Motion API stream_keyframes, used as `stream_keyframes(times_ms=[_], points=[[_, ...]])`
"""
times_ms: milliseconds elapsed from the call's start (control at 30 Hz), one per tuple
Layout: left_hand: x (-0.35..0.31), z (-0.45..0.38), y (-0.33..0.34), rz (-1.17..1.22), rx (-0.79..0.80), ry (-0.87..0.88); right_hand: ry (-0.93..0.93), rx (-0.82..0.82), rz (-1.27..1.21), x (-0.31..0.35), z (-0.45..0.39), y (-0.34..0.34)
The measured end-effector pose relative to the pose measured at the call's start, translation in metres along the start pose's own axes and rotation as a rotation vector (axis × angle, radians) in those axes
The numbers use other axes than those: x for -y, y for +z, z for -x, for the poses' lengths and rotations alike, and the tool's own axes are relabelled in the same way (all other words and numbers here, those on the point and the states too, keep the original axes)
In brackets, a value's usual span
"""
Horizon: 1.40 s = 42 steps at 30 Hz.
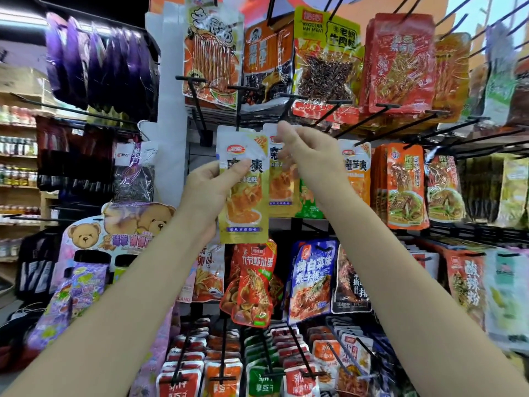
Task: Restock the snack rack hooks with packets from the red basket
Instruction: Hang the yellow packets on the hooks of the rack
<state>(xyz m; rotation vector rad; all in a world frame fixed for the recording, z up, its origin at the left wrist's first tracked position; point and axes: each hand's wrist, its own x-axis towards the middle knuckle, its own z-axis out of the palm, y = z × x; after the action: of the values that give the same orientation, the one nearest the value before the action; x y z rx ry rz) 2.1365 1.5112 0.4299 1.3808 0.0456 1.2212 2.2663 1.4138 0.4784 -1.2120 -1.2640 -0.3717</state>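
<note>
Left hand [210, 193] grips yellow packet [244, 190] at hook [239, 110]; right hand [307, 156] pinches second packet [279, 179] just beside it.

Standing far left of the hands: wooden shelving [20, 156] carrying rows of bottles and jars. Glowing above it at the upper left: a bright ceiling strip light [20, 20]. Rising just left of the hands: a white pillar [169, 116]. Leaning below and left of the hands: a pastel cardboard display [94, 233] printed with teddy bears. Showing at the lower left: grey floor [8, 313].
</note>
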Motion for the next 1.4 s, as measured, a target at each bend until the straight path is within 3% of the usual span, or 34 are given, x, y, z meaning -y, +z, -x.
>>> stream_keyframes(times_ms=[67, 267, 367, 700, 1033, 1400], points=[[-0.003, -0.004, 0.010, -0.070, 0.037, 0.034, 0.046, 0.077, -0.076, 0.003, -0.002, 0.003], [-0.016, -0.025, 0.030, -0.435, 0.091, 0.398, 0.176, -0.065, -0.215, -0.002, -0.024, -0.008], [-0.016, -0.033, 0.034, -0.596, 0.148, 0.492, 0.198, -0.088, -0.216, -0.001, -0.027, -0.008], [-0.009, -0.053, 0.035, -0.540, 0.111, 0.458, 0.193, -0.116, -0.143, -0.002, -0.036, -0.006], [-0.004, -0.050, 0.034, -0.543, 0.104, 0.486, 0.055, -0.132, -0.009, -0.010, -0.038, -0.007], [-0.008, -0.045, 0.035, -0.575, 0.109, 0.480, 0.105, -0.097, -0.047, -0.011, -0.036, -0.010]])
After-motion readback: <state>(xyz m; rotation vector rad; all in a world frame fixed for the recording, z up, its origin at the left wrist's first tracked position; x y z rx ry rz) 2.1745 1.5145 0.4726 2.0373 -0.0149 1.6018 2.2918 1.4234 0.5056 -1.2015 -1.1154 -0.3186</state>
